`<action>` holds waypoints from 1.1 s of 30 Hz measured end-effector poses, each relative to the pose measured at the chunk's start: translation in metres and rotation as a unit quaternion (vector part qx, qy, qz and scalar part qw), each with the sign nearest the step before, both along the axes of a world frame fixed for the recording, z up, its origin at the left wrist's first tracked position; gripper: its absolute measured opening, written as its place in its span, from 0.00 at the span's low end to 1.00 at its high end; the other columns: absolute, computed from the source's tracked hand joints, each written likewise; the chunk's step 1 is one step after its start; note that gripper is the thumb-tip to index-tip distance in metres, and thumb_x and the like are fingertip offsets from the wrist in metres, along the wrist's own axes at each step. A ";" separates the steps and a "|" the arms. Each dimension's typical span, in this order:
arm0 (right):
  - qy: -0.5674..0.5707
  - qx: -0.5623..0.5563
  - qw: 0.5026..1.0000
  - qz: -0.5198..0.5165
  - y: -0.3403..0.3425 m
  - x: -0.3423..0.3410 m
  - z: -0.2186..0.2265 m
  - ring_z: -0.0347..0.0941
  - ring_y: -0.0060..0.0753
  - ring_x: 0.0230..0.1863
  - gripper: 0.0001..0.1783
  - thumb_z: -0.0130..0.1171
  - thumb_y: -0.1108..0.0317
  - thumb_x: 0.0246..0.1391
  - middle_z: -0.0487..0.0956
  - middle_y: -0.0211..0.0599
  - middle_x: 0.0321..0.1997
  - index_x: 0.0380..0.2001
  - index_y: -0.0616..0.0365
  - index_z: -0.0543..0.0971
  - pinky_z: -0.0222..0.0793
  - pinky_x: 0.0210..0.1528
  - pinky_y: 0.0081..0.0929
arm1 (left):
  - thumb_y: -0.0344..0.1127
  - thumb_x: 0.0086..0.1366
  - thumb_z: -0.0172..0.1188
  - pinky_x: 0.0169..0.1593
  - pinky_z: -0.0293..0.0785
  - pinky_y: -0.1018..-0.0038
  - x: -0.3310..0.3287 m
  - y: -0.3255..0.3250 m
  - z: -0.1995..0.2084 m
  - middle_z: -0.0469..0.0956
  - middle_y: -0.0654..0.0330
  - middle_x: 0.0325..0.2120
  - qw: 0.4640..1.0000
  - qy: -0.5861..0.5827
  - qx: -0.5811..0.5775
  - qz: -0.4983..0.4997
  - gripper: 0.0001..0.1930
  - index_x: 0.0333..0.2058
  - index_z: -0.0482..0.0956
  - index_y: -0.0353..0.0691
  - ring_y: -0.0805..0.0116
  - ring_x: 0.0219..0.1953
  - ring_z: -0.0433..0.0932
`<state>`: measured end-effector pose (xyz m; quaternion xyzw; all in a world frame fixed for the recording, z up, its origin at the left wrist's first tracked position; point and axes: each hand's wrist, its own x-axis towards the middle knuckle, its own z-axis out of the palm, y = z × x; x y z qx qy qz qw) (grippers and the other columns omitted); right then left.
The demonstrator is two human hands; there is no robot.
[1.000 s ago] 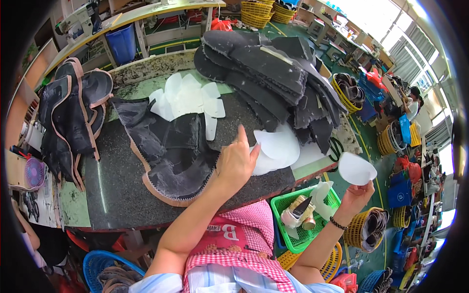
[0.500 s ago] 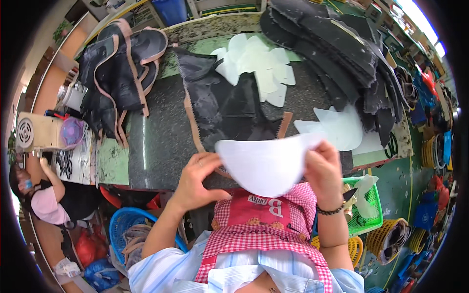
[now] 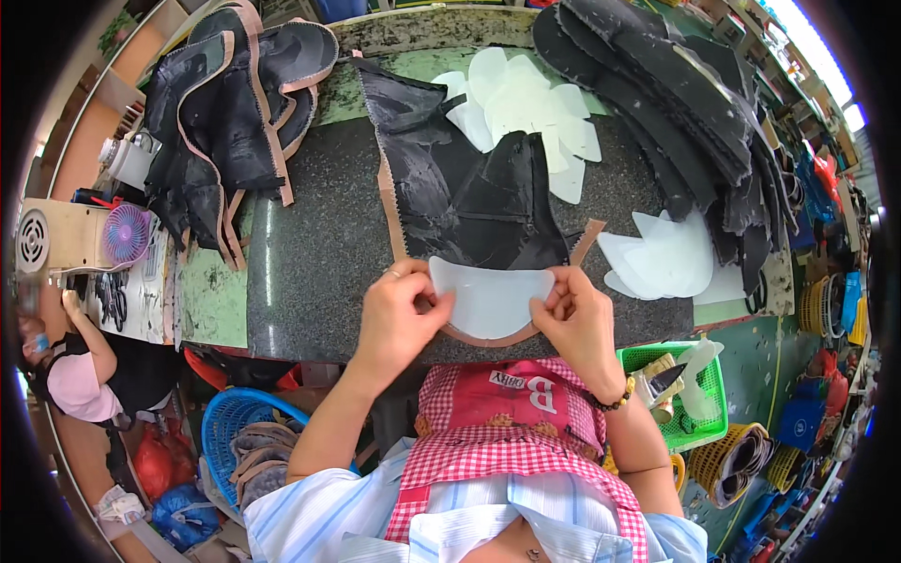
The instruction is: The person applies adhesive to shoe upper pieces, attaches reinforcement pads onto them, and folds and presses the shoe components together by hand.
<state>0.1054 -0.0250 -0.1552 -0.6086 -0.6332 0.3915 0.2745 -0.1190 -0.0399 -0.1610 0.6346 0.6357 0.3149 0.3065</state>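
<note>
Between my two hands is a white, half-moon-shaped stiffener sheet (image 3: 491, 302), its curved edge toward me. My left hand (image 3: 398, 317) pinches its left end between thumb and fingers. The right end is pinched the same way by my right hand (image 3: 576, 315). Beneath it, at the near side of the table, lies a black boot upper (image 3: 465, 206) with tan zigzag-edged trim, its surface streaked with whitish smears. The sheet covers part of the upper's near end, and tan trim shows along the curve below. Whether the sheet presses on the upper I cannot tell.
White sheet pieces (image 3: 526, 98) lie fanned beyond the upper, with another pile (image 3: 671, 253) at right. Stacked black pieces (image 3: 657, 103) fill the far right; trimmed black uppers (image 3: 225, 131) lie left. A green basket (image 3: 718, 413) and blue basket (image 3: 221, 422) flank me. A co-worker (image 3: 89, 375) sits left.
The white sheet has come down from a blurred, raised position onto the upper's near end. My left hand, open and apart before, now grips its left end; the right hand has moved left and turned.
</note>
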 end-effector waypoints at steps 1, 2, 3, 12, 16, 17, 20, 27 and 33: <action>0.007 -0.009 1.000 0.002 0.002 -0.004 0.009 0.72 0.23 0.27 0.16 0.62 0.79 0.44 0.74 0.30 0.27 0.40 0.59 0.76 0.69 0.30 0.22 | 0.30 0.51 0.68 0.40 0.74 0.76 -0.002 0.002 0.007 0.77 0.57 0.33 1.000 0.007 -0.009 0.002 0.13 0.33 0.77 0.30 0.68 0.32 0.78; -0.089 0.145 0.985 0.024 -0.003 0.000 0.025 0.70 0.29 0.30 0.19 0.63 0.77 0.42 0.72 0.32 0.28 0.42 0.57 0.76 0.66 0.32 0.27 | 0.30 0.48 0.69 0.42 0.73 0.71 0.003 0.001 0.021 0.75 0.55 0.37 0.989 0.105 0.098 0.031 0.14 0.33 0.77 0.32 0.61 0.37 0.77; -0.183 0.294 0.937 0.044 -0.008 0.003 0.034 0.69 0.35 0.33 0.22 0.63 0.76 0.39 0.69 0.34 0.29 0.43 0.55 0.77 0.64 0.35 0.32 | 0.30 0.45 0.69 0.45 0.72 0.66 0.005 0.000 0.030 0.74 0.53 0.40 0.956 0.201 0.204 0.058 0.16 0.34 0.77 0.34 0.54 0.41 0.75; -0.133 0.335 0.933 -0.018 0.046 0.021 0.027 0.64 0.49 0.49 0.15 0.66 0.64 0.41 0.71 0.44 0.45 0.33 0.60 0.78 0.61 0.49 0.40 | 0.17 0.50 0.53 0.59 0.64 0.60 -0.048 0.070 0.033 0.69 0.56 0.55 0.940 0.237 0.232 -0.085 0.24 0.47 0.77 0.44 0.50 0.59 0.65; -0.096 0.329 0.934 0.107 0.063 0.013 0.021 0.63 0.47 0.54 0.10 0.64 0.66 0.41 0.73 0.39 0.50 0.24 0.61 0.77 0.57 0.54 0.44 | 0.19 0.45 0.56 0.63 0.56 0.51 -0.064 0.102 0.016 0.66 0.57 0.59 0.901 0.291 0.281 -0.158 0.25 0.44 0.78 0.46 0.47 0.64 0.58; -0.101 0.337 0.927 0.130 0.064 0.019 0.036 0.63 0.46 0.55 0.09 0.64 0.67 0.41 0.73 0.37 0.51 0.23 0.62 0.77 0.56 0.55 0.43 | 0.20 0.43 0.57 0.63 0.55 0.50 -0.058 0.096 0.019 0.68 0.57 0.57 0.898 0.287 0.281 -0.181 0.22 0.41 0.79 0.45 0.48 0.63 0.59; -0.185 0.322 0.915 0.160 0.078 0.071 0.077 0.62 0.45 0.57 0.08 0.64 0.68 0.39 0.73 0.37 0.51 0.26 0.59 0.81 0.54 0.58 0.42 | 0.22 0.39 0.59 0.60 0.60 0.49 -0.020 0.046 0.020 0.75 0.56 0.48 0.887 0.235 0.325 -0.229 0.20 0.36 0.78 0.41 0.50 0.57 0.69; -0.294 0.366 0.879 0.086 0.079 0.089 0.098 0.63 0.43 0.58 0.21 0.60 0.74 0.40 0.71 0.44 0.52 0.42 0.59 0.75 0.52 0.62 0.43 | 0.50 0.53 0.65 0.58 0.64 0.59 0.056 -0.003 0.027 0.73 0.54 0.51 0.910 0.140 0.213 -0.327 0.31 0.52 0.72 0.39 0.54 0.55 0.71; -0.287 0.315 0.880 0.212 0.110 0.054 0.056 0.67 0.45 0.53 0.18 0.57 0.71 0.42 0.74 0.42 0.45 0.41 0.57 0.76 0.59 0.57 0.40 | 0.31 0.52 0.63 0.44 0.76 0.66 0.052 0.021 0.133 0.79 0.57 0.43 0.833 0.061 0.362 -0.414 0.17 0.43 0.80 0.44 0.60 0.41 0.79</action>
